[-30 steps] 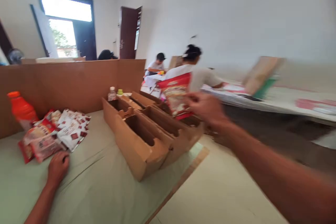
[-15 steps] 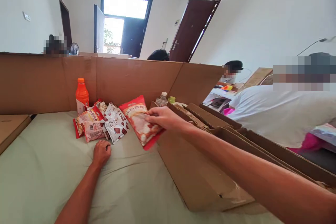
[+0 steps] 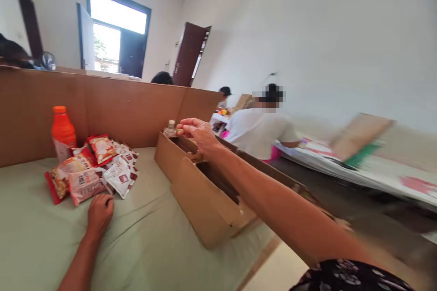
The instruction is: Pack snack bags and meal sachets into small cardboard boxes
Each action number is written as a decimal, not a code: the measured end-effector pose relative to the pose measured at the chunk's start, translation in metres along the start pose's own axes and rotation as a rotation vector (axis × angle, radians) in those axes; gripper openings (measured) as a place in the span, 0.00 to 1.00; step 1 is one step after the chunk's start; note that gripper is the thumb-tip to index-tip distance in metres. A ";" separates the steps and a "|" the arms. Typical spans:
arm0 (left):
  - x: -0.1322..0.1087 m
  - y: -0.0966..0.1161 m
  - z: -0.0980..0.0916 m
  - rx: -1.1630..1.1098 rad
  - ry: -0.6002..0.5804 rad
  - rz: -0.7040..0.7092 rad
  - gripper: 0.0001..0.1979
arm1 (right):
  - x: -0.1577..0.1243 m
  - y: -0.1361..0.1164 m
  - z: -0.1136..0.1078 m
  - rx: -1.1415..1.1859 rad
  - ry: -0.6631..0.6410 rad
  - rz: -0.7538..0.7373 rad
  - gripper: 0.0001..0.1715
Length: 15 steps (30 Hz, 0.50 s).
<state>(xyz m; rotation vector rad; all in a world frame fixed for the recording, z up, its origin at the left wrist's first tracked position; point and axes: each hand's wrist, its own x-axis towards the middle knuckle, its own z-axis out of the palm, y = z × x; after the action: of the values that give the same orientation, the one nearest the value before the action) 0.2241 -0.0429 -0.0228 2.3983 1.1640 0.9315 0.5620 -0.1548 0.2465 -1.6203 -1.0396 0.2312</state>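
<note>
My right hand [image 3: 198,135] is above the far end of a long open cardboard box [image 3: 191,195], fingers stretched forward and slightly apart, with nothing visible in them. Loosely curled, my left hand [image 3: 100,211] rests on the pale green cloth, holding nothing I can see. Just beyond it is a pile of snack packets: a red bag [image 3: 101,149] on top, a red-and-yellow bag [image 3: 70,170], a pink packet [image 3: 87,183] and a white packet with brown squares [image 3: 118,175]. An orange-capped bottle [image 3: 63,129] stands behind the pile.
A cardboard wall [image 3: 136,109] runs along the back of the cloth-covered surface [image 3: 143,236]. A clear bottle [image 3: 170,129] stands by the box's far end. Beyond the box, a person in a white shirt [image 3: 256,129] is beside another table [image 3: 368,163].
My right hand has let go of the red snack bag, which now lies on the pile, and is over the box. The view has swung right. My left hand stays on the cloth.
</note>
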 end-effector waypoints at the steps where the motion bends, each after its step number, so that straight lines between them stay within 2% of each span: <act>1: 0.003 -0.001 -0.001 -0.007 0.006 0.008 0.12 | 0.001 0.008 -0.023 -0.033 0.053 0.013 0.13; 4: 0.010 -0.002 -0.006 -0.022 0.032 0.022 0.09 | 0.007 0.031 -0.082 -0.136 0.171 0.071 0.14; 6: 0.012 -0.002 -0.009 -0.019 0.055 0.015 0.12 | 0.012 0.047 -0.108 -0.202 0.195 0.109 0.13; 9: 0.013 0.000 -0.012 0.000 0.091 -0.007 0.16 | 0.023 0.072 -0.127 -0.305 0.179 0.152 0.11; 15: 0.015 0.001 -0.018 0.048 0.120 -0.056 0.19 | 0.053 0.110 -0.144 -0.584 0.133 0.212 0.19</act>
<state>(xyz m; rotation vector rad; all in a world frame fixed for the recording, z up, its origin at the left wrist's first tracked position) 0.2193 -0.0313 -0.0023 2.3615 1.3041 1.0534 0.7399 -0.2128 0.2193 -2.2433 -0.8755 -0.0512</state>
